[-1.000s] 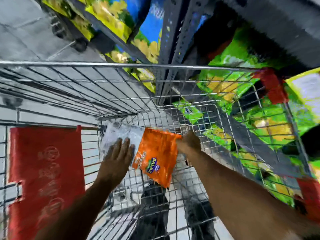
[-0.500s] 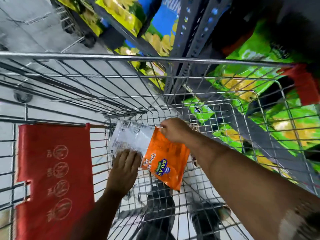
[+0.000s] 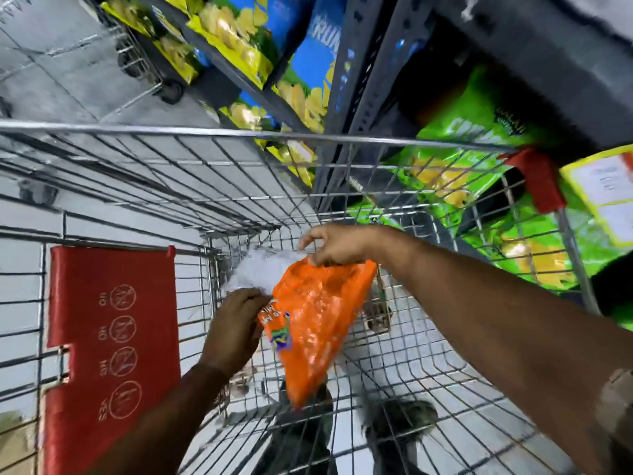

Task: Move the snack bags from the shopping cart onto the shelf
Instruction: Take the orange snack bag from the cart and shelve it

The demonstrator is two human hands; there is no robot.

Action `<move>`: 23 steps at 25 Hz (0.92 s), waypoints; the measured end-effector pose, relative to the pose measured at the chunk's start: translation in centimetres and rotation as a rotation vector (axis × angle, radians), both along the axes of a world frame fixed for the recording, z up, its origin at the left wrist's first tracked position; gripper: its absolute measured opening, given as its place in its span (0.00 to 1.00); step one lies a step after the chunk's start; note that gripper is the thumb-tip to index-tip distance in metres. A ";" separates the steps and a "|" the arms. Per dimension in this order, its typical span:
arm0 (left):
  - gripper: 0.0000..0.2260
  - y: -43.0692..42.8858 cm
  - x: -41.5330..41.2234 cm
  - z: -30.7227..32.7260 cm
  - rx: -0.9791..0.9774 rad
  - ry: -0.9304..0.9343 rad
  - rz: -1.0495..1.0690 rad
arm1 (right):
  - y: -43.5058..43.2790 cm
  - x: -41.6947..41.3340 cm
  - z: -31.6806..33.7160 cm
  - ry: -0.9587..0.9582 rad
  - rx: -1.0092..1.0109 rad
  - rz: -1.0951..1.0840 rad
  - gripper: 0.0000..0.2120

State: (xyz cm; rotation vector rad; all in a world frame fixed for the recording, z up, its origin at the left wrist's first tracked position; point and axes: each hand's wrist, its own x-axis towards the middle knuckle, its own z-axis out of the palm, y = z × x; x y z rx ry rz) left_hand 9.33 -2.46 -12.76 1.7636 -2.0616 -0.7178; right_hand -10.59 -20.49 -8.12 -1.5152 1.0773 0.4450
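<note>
An orange-and-white snack bag (image 3: 315, 313) hangs inside the wire shopping cart (image 3: 239, 135), blurred by motion. My right hand (image 3: 337, 246) pinches its top edge where orange meets white. My left hand (image 3: 236, 329) grips the bag's lower left side, below the white part. The bag's orange end droops toward the cart floor. The grey metal shelf (image 3: 363, 80) stands just beyond the cart, holding yellow-blue chip bags (image 3: 239, 32) on the left and green snack bags (image 3: 479, 138) on the right.
The cart's red child-seat flap (image 3: 113, 341) with printed icons stands at the left. Red corner guards (image 3: 534, 180) cap the cart's right rim. A yellow price tag (image 3: 606, 190) hangs at the far right. Another cart's wheel (image 3: 171, 92) rests on the grey tiled floor.
The bag has been lifted off the cart's end wall and tilted, its orange end swinging down. My right hand has moved up along the top edge; my left hand now grips the bag.
</note>
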 end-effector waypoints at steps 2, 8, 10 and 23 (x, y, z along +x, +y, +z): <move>0.16 -0.9 -0.3 3.3 0.091 0.130 0.039 | -0.4 -2.3 4.2 -0.048 0.178 -0.110 0.09; 0.11 -3.6 -6.3 14.3 0.242 0.565 0.352 | 3.0 -10.9 17.6 -0.357 0.426 -0.482 0.19; 0.09 -4.3 -8.1 18.6 0.181 0.656 0.358 | 5.3 -13.4 22.3 -0.529 0.187 -0.474 0.14; 0.09 -15.0 -34.4 37.8 0.079 0.998 -0.215 | 10.3 -29.1 33.4 -1.103 -0.871 -1.539 0.11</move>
